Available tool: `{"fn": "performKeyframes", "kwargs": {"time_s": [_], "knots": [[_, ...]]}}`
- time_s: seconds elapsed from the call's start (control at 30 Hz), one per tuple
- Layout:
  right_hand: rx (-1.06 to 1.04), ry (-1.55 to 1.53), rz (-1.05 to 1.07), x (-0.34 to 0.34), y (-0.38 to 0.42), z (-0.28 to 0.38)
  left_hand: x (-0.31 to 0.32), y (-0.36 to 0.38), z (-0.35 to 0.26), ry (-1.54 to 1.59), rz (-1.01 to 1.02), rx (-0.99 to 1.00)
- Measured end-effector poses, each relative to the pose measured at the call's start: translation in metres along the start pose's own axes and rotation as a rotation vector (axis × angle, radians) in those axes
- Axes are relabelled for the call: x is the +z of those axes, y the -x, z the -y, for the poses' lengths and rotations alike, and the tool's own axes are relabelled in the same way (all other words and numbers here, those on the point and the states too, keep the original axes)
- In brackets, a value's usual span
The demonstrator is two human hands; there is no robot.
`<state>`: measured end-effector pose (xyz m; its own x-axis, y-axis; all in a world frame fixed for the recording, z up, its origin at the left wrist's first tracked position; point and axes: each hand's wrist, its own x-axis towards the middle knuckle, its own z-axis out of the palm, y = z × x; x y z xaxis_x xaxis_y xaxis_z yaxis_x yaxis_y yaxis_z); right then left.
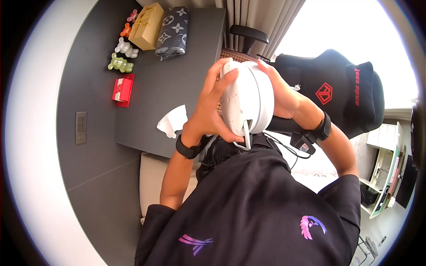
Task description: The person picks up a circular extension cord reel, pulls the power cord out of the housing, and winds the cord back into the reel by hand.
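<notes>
Both my hands hold a round white device [248, 95] up in front of my chest. A white cord [245, 135] hangs from its lower edge. My left hand [213, 106] grips its left face, fingers spread over the top. On the right rim, my right hand [277, 91] curls around the back of the device. Each wrist wears a black band, and a small black unit with a cable [303, 144] hangs under the right wrist. My black shirt [253, 208] fills the lower part of the view.
A dark desk [151, 95] lies beyond the hands, with a white tissue [172, 122], a red box [123, 90], several bear figurines [120, 64], a yellow gift bag [146, 26] and a patterned folded cloth [174, 31]. A black gaming chair [341, 88] stands at the right, and a wall socket [80, 127] at the left.
</notes>
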<state>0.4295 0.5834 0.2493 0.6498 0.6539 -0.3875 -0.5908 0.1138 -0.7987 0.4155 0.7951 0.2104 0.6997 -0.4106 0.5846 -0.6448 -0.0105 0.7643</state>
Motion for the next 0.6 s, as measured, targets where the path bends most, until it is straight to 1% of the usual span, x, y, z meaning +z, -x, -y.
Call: {"fn": "performKeyframes", "kwargs": {"time_s": [0.03,0.07,0.1,0.17,0.2,0.23,0.27,0.3,0.37,0.4,0.47,0.57,0.6], "knots": [[0.047,-0.008,0.015,-0.002,0.001,0.001,-0.001,-0.001,-0.002,-0.005,0.024,0.015],[0.094,-0.016,0.029,-0.003,0.001,0.002,0.000,0.003,0.000,-0.008,-0.003,0.007],[0.121,-0.014,0.075,-0.007,0.004,0.005,0.002,0.006,0.001,0.111,-0.058,-0.094],[-0.098,0.206,0.068,-0.018,0.008,-0.002,0.006,0.012,0.000,0.348,-0.172,-0.299],[-0.345,0.426,0.017,-0.016,0.006,-0.007,0.003,0.006,-0.008,0.374,-0.150,-0.285],[-0.510,0.701,0.005,-0.016,0.010,-0.005,0.001,0.003,-0.010,0.426,-0.182,-0.312],[-0.683,0.969,-0.053,-0.014,0.015,-0.001,0.001,0.001,-0.011,0.478,-0.214,-0.340],[-0.786,1.053,-0.054,-0.007,0.015,0.004,0.002,-0.001,-0.012,0.531,-0.246,-0.368],[-0.994,1.217,-0.060,0.002,0.012,0.008,0.005,-0.001,-0.015,0.550,-0.197,-0.397],[-1.022,1.259,-0.089,0.004,0.010,0.008,0.008,0.000,-0.015,0.565,-0.175,-0.422],[-1.045,1.267,-0.075,0.005,0.010,0.009,0.011,0.001,-0.017,0.601,-0.143,-0.466],[-1.042,1.325,-0.052,0.008,0.012,0.009,0.015,0.002,-0.012,0.635,-0.164,-0.431],[-1.034,1.352,-0.047,0.008,0.013,0.009,0.015,0.002,-0.015,0.698,-0.156,-0.414]]}}
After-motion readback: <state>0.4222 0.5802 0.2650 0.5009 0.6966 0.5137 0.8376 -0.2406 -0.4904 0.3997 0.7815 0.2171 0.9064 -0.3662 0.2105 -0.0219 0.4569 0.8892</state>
